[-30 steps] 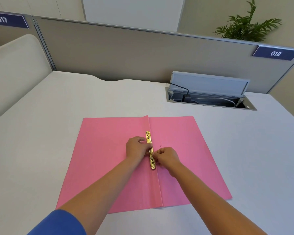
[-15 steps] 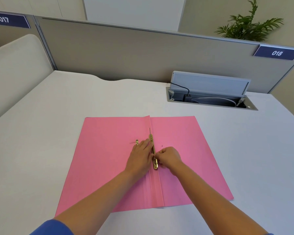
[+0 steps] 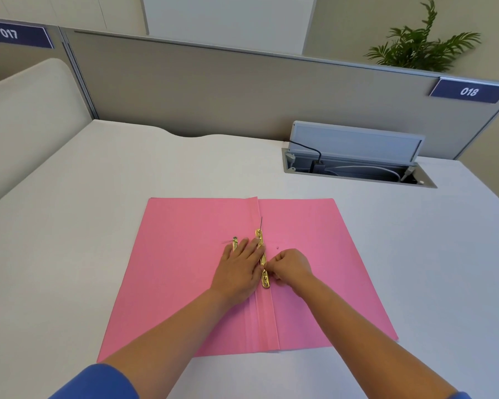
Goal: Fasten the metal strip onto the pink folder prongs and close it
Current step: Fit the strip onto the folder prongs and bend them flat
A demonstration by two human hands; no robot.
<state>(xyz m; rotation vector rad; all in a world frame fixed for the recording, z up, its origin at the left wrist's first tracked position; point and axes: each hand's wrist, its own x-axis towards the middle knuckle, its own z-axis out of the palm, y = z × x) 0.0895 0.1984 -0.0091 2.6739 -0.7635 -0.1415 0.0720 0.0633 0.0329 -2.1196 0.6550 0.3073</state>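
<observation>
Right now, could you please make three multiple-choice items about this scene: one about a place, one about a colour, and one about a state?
1. Where does the gold metal fastener strip lie?
A. along the centre fold
B. at the folder's right edge
C. on the bare desk

2. What colour is the flat paper folder?
A. blue
B. pink
C. green

3. How is the folder?
A. closed
B. standing upright
C. open flat

Answers: 1 A, the strip sits on the crease between the left hand and the right hand. 2 B, both leaves are pink. 3 C, both leaves lie spread on the white desk.
</observation>
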